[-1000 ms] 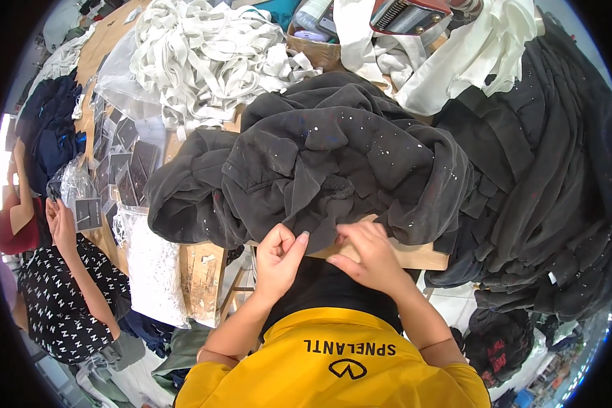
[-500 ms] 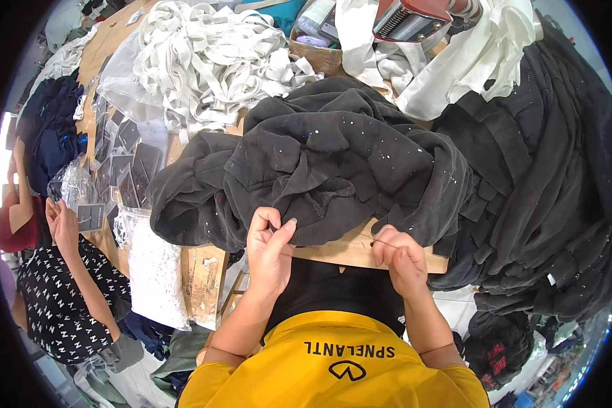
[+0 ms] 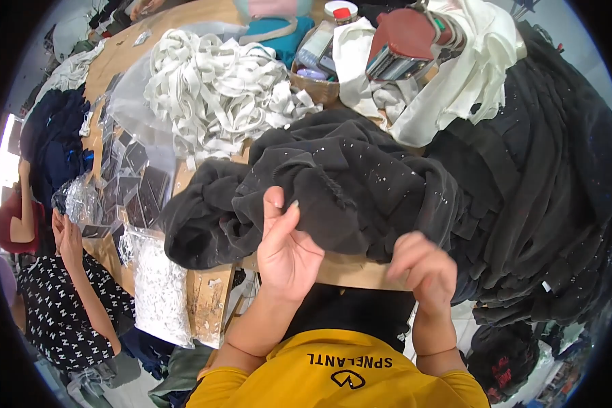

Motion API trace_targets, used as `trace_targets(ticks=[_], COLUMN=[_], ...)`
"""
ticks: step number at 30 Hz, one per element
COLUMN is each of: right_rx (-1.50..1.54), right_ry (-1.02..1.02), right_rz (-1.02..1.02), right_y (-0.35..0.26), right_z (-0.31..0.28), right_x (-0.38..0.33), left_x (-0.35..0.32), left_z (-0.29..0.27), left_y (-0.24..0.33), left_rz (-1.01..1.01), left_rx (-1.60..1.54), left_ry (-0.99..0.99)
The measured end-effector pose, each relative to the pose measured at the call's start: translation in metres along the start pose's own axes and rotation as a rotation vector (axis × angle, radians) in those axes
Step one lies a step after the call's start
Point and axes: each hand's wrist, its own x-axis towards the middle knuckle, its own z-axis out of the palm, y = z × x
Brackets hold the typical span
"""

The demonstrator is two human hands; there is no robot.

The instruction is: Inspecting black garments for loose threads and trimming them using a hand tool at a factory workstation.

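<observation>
Well, from where I stand, the left hand (image 3: 289,255) is the nearer of the two to the middle of the dark speckled garment (image 3: 381,173), its palm turned up and its thumb and forefinger raised close together over the near edge of the cloth, though I cannot tell whether a fold is pinched between them. Off to its right and well apart from it, the right hand (image 3: 425,268) is a blur with the fingers curled in, just by the garment's near right end, and whether it holds anything I cannot make out. So the cloth lies on the far side of both hands, bunched on the wooden table (image 3: 353,272) with its long axis running left to right, across the line of the forearms; a ragged, ribbed-looking edge (image 3: 340,190) shows beyond the left fingertips, a little to their right. Farther out, a tangle of white strips (image 3: 217,95) sits beyond it to the far left, a red device (image 3: 401,47) and white cloth (image 3: 449,102) to the far right, a great dark fabric heap (image 3: 544,177) on the right, and on the left a co-worker's hand (image 3: 68,241) near some small flat packets (image 3: 132,183)
</observation>
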Motion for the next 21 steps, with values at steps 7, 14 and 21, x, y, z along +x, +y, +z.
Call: trace_targets(ticks=[7, 14, 21], right_rx=[-0.162, -0.463, -0.578], right_ry=[0.187, 0.125, 0.144], right_rz=[0.179, 0.052, 0.086], right_y=[-0.004, 0.013, -0.019], right_z=[-0.003, 0.002, -0.022], right_x=[0.063, 0.115, 0.141], left_x=[0.031, 0.054, 0.074], left_z=[0.014, 0.034, 0.052], left_y=[-0.014, -0.032, -0.036], left_rz=[0.006, 0.011, 0.115], left_rx=[-0.094, -0.066, 0.070], left_ry=[-0.130, -0.110, -0.180])
